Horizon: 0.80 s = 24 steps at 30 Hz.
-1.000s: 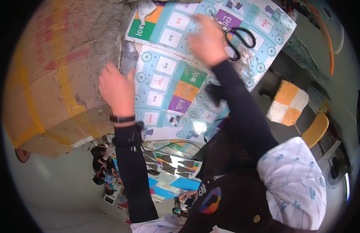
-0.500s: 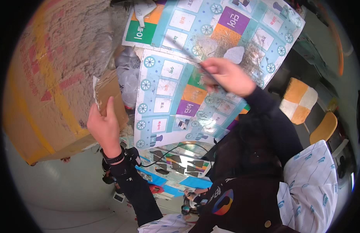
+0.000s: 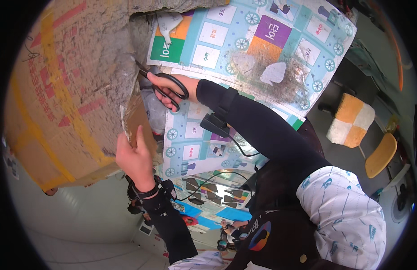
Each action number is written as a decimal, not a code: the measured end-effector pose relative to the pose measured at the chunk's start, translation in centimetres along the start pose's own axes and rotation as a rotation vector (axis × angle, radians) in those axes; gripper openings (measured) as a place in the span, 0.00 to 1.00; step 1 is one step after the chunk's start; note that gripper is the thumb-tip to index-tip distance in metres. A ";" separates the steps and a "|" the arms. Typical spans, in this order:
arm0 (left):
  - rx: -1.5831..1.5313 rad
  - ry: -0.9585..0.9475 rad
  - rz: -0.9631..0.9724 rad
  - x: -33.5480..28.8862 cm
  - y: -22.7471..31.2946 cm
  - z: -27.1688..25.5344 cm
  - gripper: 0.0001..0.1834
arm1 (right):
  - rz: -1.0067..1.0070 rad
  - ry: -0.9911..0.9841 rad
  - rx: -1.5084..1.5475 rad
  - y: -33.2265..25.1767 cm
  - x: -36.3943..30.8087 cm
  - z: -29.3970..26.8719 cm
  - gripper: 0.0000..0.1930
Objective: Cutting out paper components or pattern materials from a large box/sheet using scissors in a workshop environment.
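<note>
My right hand (image 3: 165, 90) grips black-handled scissors (image 3: 142, 68), its fingers in the loops. The scissor tips reach the dusty edge of a large cardboard box (image 3: 33, 130) on the left. Lower down, my left hand (image 3: 134, 155) pinches the edge of the box's brown flap (image 3: 141, 119), thumb up. Grey, crumbly dust or pulp coats much of the box's top. Behind the flap lies a crumpled clear plastic bag (image 3: 154, 110), partly covered by my right hand.
Printed light-blue sheets (image 3: 204, 164) cover the surface beside the box, strewn with dirt and torn paper pieces (image 3: 273, 73). A white scraper-like tool (image 3: 169, 22) lies near the box. An orange-and-white cushion (image 3: 351, 120) and yellow chair part (image 3: 381, 155) are at right. Other people (image 3: 233, 229) appear beyond.
My right hand has swung left with the scissors, from over the printed sheets to the box edge. My left hand keeps its hold on the flap; the view has shifted slightly.
</note>
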<state>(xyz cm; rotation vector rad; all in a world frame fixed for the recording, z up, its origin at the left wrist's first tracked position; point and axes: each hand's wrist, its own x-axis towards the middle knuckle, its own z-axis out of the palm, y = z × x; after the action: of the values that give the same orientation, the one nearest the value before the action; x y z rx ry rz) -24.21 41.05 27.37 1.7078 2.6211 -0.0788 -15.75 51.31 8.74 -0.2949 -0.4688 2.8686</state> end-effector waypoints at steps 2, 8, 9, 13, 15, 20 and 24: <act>0.059 -0.018 0.026 -0.3 -0.6 -0.4 0.11 | 0.000 0.075 -0.204 0.1 -0.2 0.2 0.35; -0.241 -0.005 -0.042 -2.2 -1.7 -1.3 0.09 | -0.084 0.190 -0.646 0.9 -4.3 -0.8 0.36; -0.236 -0.009 -0.037 -2.2 -1.6 -1.6 0.09 | -0.088 0.192 -0.639 1.1 -4.7 -1.2 0.36; -0.241 -0.004 -0.071 -2.5 -1.2 -2.1 0.10 | 0.063 -0.019 -0.194 1.7 -3.6 -1.3 0.36; -0.269 -0.007 -0.073 -2.2 -0.9 -1.6 0.10 | 0.019 -0.103 -0.090 0.4 -2.2 -0.6 0.37; -0.200 -0.015 -0.122 -2.5 -1.1 -2.1 0.10 | -0.008 -0.214 0.172 2.4 -0.3 -0.5 0.36; -0.248 -0.013 -0.215 -2.4 -1.1 -2.8 0.12 | 0.008 -0.296 0.128 3.1 -0.9 -1.3 0.33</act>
<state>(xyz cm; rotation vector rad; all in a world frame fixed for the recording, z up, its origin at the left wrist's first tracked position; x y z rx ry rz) -24.18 38.53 30.27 1.3419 2.6617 0.2225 -15.13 48.65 6.62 0.1518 -0.3307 2.9442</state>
